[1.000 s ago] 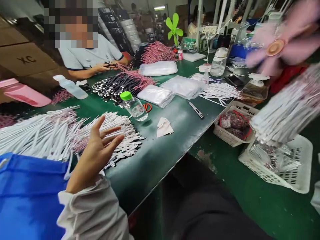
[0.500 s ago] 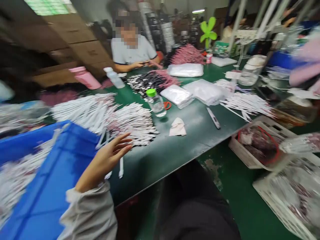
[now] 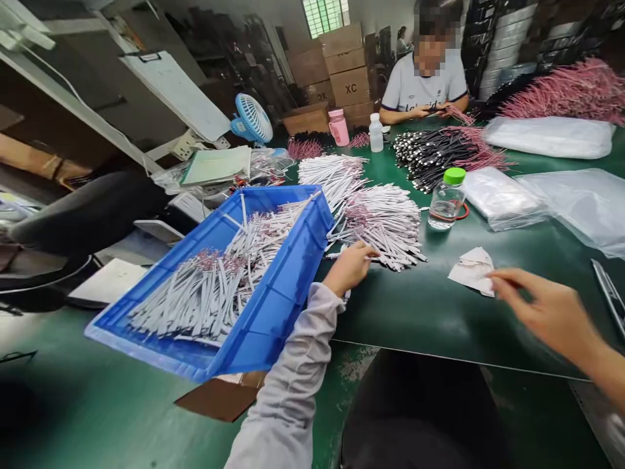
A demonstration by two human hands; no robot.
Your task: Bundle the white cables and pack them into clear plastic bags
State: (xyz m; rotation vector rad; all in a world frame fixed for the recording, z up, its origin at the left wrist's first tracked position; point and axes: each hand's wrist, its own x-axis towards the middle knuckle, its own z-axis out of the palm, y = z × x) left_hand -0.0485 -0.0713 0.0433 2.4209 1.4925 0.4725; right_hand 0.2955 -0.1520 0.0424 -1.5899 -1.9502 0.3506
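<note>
- White cable pile (image 3: pixel 390 225): on the green tabletop (image 3: pixel 415 319), to the right of the blue bin (image 3: pixel 280 312). Strands fan out; long axis runs from the pinkish wires at the far left down to the white ends at the near right.
- Left hand (image 3: pixel 349 267): at the pile's near-left edge, the nearer of my 2 hands to it. From my left fingers the pile lies ahead and to the right, its strands slanting across the line of reach.
- Left fingers: curled together beside the white ends. I cannot tell from here whether they pinch a strand.
- Right hand (image 3: pixel 556 316): well apart from the pile, nearest the crumpled paper (image 3: pixel 472 268), which lies just left of the fingertips.
- Right fingers: thumb and index drawn close at the paper's right edge. I cannot tell whether they grip it or only overlap it in view.
- Beyond: a 2nd white pile (image 3: pixel 329 176) behind the 1st; the green-capped bottle (image 3: pixel 445 205) just right of the piles; clear plastic bags (image 3: pixel 505 195) further right.
- Across the tabletop: 1 co-worker (image 3: pixel 422 85), both hands at dark-and-pink wires.
</note>
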